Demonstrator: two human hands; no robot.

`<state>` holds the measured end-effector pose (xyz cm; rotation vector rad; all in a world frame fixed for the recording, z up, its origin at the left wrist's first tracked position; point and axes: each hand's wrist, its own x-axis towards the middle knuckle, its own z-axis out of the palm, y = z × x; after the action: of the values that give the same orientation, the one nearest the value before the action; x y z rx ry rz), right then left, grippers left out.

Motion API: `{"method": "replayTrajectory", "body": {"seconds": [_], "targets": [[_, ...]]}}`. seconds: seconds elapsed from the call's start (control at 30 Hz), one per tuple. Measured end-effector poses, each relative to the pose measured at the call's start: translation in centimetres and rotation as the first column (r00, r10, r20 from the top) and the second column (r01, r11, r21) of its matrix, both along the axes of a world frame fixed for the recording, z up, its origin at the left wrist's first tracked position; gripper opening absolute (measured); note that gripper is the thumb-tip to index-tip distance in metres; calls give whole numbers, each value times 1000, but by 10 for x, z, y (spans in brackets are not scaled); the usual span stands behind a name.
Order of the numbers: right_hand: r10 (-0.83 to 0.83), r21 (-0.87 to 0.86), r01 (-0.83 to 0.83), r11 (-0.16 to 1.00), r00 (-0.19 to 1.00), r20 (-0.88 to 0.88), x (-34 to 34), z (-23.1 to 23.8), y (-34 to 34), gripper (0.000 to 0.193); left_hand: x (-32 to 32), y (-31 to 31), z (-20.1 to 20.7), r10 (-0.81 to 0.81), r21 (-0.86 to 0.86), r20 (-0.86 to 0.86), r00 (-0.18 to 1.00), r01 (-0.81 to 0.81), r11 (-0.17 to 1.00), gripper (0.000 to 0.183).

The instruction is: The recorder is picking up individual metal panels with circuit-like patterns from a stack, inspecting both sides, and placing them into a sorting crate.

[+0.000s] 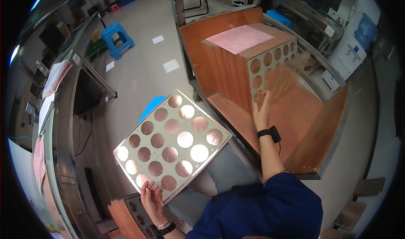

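Observation:
A flat rectangular panel [179,123] with rows of shiny copper discs on a pale green-grey ground rests tilted over my lap. My left hand [152,200] is at its near left edge, fingers loosely bent and apart in front of the discs. A small orange patch shows at those fingertips; I cannot make out what it is. My right hand [262,113] reaches into the wooden cart, fingers together at the lower end of a thin, see-through sheet [291,72] smeared by motion. Behind that sheet stands a stack of panels [225,78], its front face bearing similar discs.
A pink sheet [240,38] lies on the stack. The cart's wooden side wall [327,133] rises at right. Below my left forearm is another stack of boards [126,218]. A blue stool [117,38] stands on the floor, and a long bench [67,142] runs along the left.

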<state>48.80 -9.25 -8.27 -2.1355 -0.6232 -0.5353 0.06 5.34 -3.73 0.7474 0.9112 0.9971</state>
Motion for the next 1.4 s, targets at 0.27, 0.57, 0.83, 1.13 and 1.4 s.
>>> {"method": "replayTrajectory", "body": {"seconds": [0.27,0.57,0.83,1.13,1.4], "targets": [[-73,-143,41,989,971,-229,41,-36,23,70,-1,-7,-3,-17,-15,-35,999,17,1000,31],[-18,-153,-30,988,952,-306,28,-4,10,61,-3,-7,-3,48,-43,-32,998,-49,998,27],[373,-150,-371,916,928,-20,-43,34,43,48,-19,3,-4,100,17,-58,993,-99,995,26],[581,-197,-560,805,811,71,-85,48,81,41,-19,-5,-12,101,1,-76,992,-101,995,26],[687,-197,-677,709,726,-23,-96,30,90,39,-18,-8,-4,144,11,-84,986,-143,990,27]]}}
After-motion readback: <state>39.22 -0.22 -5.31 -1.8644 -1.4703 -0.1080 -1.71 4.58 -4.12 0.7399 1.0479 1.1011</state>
